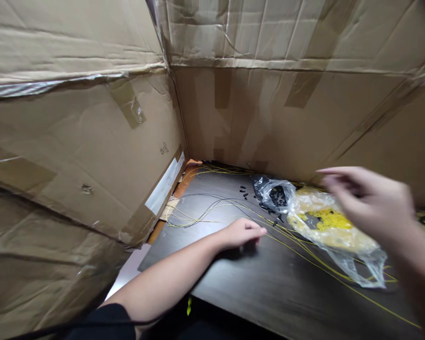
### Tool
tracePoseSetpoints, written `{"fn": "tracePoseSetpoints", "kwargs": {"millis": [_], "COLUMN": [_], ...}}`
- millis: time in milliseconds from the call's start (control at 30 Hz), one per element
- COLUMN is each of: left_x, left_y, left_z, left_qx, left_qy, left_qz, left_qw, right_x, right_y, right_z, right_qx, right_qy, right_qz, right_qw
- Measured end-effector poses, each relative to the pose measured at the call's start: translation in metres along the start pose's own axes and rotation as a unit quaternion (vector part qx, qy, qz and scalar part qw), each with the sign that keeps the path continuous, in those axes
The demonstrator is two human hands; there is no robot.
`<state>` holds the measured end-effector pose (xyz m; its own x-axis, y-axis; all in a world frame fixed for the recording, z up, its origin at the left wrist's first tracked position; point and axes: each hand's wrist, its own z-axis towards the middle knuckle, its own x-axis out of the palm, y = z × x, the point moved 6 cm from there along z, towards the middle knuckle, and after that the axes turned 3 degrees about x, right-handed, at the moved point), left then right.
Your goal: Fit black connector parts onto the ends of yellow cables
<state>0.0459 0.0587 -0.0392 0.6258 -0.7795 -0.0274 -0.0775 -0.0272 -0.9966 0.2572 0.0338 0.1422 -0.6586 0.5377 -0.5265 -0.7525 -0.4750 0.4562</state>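
Observation:
My left hand (243, 233) rests on the dark table (262, 283), fingers curled down onto thin yellow wires (205, 215) that run across it. My right hand (368, 200) hovers raised above a clear plastic bag of small yellow parts (331, 226), its fingers bunched together and blurred by motion; whether it holds anything is unclear. A second clear bag with small black parts (274, 193) lies just behind, with a few black parts (244, 191) loose on the table beside it.
Tall taped cardboard walls (92, 141) enclose the table on the left and at the back (286, 108). More yellow and dark wires trail toward the back corner and the right edge.

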Motion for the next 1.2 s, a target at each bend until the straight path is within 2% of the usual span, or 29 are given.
{"fn": "tracePoseSetpoints", "kwargs": {"millis": [33,67,167,233,267,333,467,567,667,733,767,800,867,933,967,1033,1100,1200], "left_x": [0.006,0.011,0.021,0.025,0.026,0.028,0.025,0.007,-0.022,-0.046,-0.059,-0.072,-0.096,-0.112,-0.118,-0.126,-0.128,-0.127], "left_y": [-0.001,-0.002,-0.002,-0.002,-0.002,-0.003,-0.01,-0.018,-0.025,-0.031,-0.034,-0.037,-0.043,-0.042,-0.039,-0.029,-0.02,-0.013], "left_z": [-0.003,-0.006,-0.011,-0.013,-0.013,-0.015,-0.029,-0.048,-0.07,-0.085,-0.093,-0.103,-0.125,-0.148,-0.158,-0.173,-0.182,-0.186], "left_qx": [0.004,0.008,0.008,0.004,0.002,-0.002,-0.005,-0.009,-0.032,-0.026,-0.017,-0.004,0.013,0.006,-0.003,-0.024,-0.036,-0.037], "left_qy": [0.035,0.065,0.108,0.128,0.143,0.186,0.27,0.259,0.179,0.083,0.016,-0.056,-0.207,-0.313,-0.35,-0.383,-0.382,-0.366], "left_qz": [0.045,0.084,0.164,0.2,0.213,0.221,0.192,0.174,0.162,0.196,0.233,0.283,0.397,0.472,0.49,0.526,0.571,0.609], "left_qw": [0.998,0.994,0.981,0.971,0.967,0.958,0.944,0.95,0.97,0.977,0.972,0.957,0.894,0.824,0.799,0.759,0.726,0.703], "right_x": [0.038,0.076,0.187,0.243,0.262,0.286,0.296,0.29,0.28,0.272,0.268,0.263,0.255,0.248,0.245,0.242,0.243,0.247], "right_y": [0.013,0.026,0.058,0.072,0.075,0.075,0.065,0.058,0.055,0.053,0.051,0.05,0.047,0.044,0.042,0.042,0.042,0.043], "right_z": [0.003,0.003,-0.014,-0.031,-0.036,-0.043,-0.045,-0.045,-0.044,-0.043,-0.043,-0.043,-0.044,-0.046,-0.048,-0.054,-0.06,-0.067], "right_qx": [-0.035,-0.058,-0.123,-0.187,-0.196,-0.199,-0.189,-0.175,-0.146,-0.122,-0.111,-0.101,-0.082,-0.066,-0.061,-0.059,-0.062,-0.063], "right_qy": [0.118,0.203,0.377,0.424,0.427,0.42,0.397,0.37,0.327,0.297,0.284,0.273,0.256,0.243,0.239,0.241,0.251,0.263], "right_qz": [-0.005,0.012,0.009,-0.045,-0.055,-0.075,-0.101,-0.111,-0.111,-0.103,-0.096,-0.087,-0.065,-0.042,-0.031,-0.006,0.016,0.038], "right_qw": [0.992,0.977,0.918,0.885,0.881,0.882,0.892,0.906,0.927,0.941,0.947,0.953,0.961,0.967,0.969,0.969,0.966,0.962]}}
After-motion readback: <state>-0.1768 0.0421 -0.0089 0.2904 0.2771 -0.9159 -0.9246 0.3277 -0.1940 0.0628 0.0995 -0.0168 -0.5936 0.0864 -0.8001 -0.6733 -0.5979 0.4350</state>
